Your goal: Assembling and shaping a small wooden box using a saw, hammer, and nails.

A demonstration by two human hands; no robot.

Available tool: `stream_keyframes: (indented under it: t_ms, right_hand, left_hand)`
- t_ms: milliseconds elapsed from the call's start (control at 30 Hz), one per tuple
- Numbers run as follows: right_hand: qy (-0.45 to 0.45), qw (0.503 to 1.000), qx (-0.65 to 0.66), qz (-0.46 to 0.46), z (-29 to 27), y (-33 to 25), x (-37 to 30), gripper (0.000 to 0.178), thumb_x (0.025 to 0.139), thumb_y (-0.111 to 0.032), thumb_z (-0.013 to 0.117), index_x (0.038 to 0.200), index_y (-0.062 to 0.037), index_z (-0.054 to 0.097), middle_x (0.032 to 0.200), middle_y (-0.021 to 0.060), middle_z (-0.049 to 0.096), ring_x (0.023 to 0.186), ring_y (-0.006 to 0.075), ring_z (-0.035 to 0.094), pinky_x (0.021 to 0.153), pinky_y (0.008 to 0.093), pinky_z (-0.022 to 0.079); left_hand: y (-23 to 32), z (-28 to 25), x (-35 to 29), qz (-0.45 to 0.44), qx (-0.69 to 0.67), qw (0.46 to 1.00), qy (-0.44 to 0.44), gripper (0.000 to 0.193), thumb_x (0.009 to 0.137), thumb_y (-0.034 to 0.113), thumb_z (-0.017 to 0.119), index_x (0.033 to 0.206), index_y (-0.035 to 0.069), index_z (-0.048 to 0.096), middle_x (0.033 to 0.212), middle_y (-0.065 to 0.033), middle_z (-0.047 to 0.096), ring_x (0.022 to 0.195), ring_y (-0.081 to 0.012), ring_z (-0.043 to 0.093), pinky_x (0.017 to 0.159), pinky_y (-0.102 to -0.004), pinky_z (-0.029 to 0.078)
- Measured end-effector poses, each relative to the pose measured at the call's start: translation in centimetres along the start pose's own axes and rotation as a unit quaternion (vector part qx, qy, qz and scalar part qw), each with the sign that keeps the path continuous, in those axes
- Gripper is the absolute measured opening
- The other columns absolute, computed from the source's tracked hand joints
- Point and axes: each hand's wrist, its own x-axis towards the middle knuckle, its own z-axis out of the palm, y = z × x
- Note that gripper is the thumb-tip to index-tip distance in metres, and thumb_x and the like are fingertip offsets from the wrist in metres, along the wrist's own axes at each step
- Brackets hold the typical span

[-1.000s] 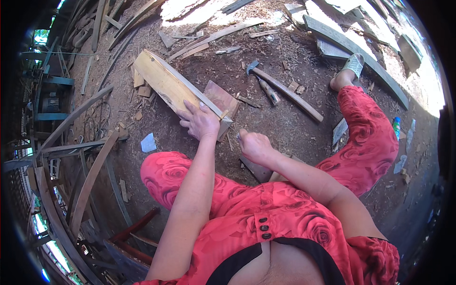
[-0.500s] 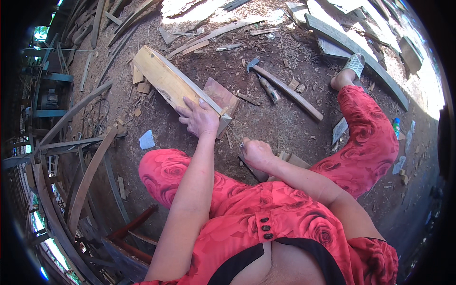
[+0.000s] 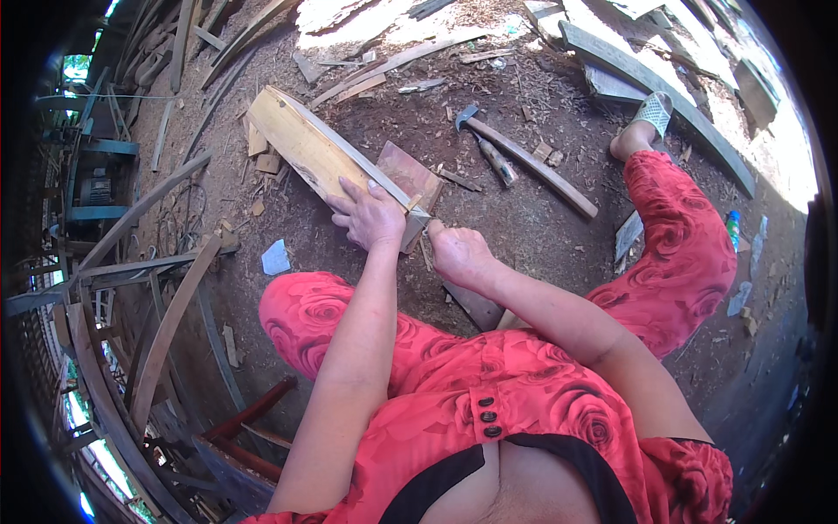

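Note:
A long pale wooden block [image 3: 301, 140] lies slantwise before me, its near end resting on a reddish-brown block of wood [image 3: 410, 175]. My left hand [image 3: 371, 214] grips it near that end, fingers spread over the top and side. Just to the right, my right hand [image 3: 461, 253] is closed in a pinch at the tip of the block. Something thin and light shows between its fingertips and the wood, too small to make out. Beyond the hands, a hammer [image 3: 532, 168] lies on the ground, with a short tool with a worn handle [image 3: 496, 163] beside it.
Wood shavings and offcuts cover the dirt floor. Curved wooden strips [image 3: 175, 332] and a frame stand at the left, near a red wooden bar [image 3: 253, 408]. A long grey plank [image 3: 655, 96] lies by my slippered foot [image 3: 642, 127]. Flat boards [image 3: 476, 306] lie between my legs.
My right hand has moved up and to the left, from above my lap to the near end of the wooden block. My left hand stays on the block.

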Motion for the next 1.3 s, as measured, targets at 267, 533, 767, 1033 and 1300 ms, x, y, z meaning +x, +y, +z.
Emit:
stream_keyframes:
  t_ms: [267,533,767,1033,1300]
  right_hand:
    - [-0.079,0.996,-0.025,0.046,-1.0,1.1,-5.2,0.019,0.079,-0.006,0.048,0.094,0.0039,0.051,0.078,0.0263,0.065,0.076,0.0406,0.066,0.069,0.0481,0.052]
    - [0.006,1.000,0.008,-0.008,0.7,0.2,-2.0,0.015,0.082,-0.009,0.047,0.092,0.0020,0.048,0.071,0.0267,0.062,0.072,0.0433,0.063,0.064,0.0517,0.049]
    - [-0.075,0.996,-0.030,0.023,0.7,0.6,-4.8,0.017,0.078,-0.007,0.049,0.092,0.0030,0.051,0.074,0.0265,0.064,0.075,0.0411,0.065,0.069,0.0505,0.051]
    - [0.015,1.000,-0.026,0.002,0.2,1.5,-6.2,0.019,0.091,-0.020,0.046,0.089,-0.0008,0.047,0.069,0.0226,0.062,0.067,0.0411,0.064,0.061,0.0504,0.050]
    - [0.020,0.999,-0.034,-0.011,-0.2,-1.0,-0.9,0.014,0.080,-0.008,0.048,0.090,0.0026,0.050,0.073,0.0256,0.064,0.071,0.0411,0.065,0.065,0.0495,0.051]
  left_hand:
    - [-0.6,-0.3,0.1,-0.009,0.011,1.000,0.001,0.062,0.093,0.037,0.037,0.146,0.007,0.023,0.148,-0.0283,0.015,0.123,-0.0434,0.035,0.088,-0.0542,0.047]
    - [-1.2,0.3,0.5,-0.010,-0.006,1.000,-0.002,0.061,0.094,0.037,0.037,0.146,0.009,0.023,0.149,-0.0272,0.014,0.124,-0.0430,0.034,0.088,-0.0546,0.046]
    - [-0.3,-0.1,0.0,-0.002,0.011,1.000,0.007,0.062,0.093,0.037,0.038,0.147,0.010,0.023,0.149,-0.0268,0.014,0.125,-0.0426,0.033,0.087,-0.0546,0.048]
    - [-0.7,-0.7,0.1,-0.020,-0.015,1.000,-0.007,0.060,0.095,0.041,0.034,0.146,0.010,0.024,0.149,-0.0273,0.015,0.124,-0.0439,0.034,0.092,-0.0540,0.044]
    - [-0.5,-0.4,0.1,-0.015,-0.003,1.000,-0.005,0.061,0.095,0.040,0.035,0.146,0.010,0.023,0.149,-0.0270,0.014,0.124,-0.0445,0.034,0.092,-0.0534,0.044]
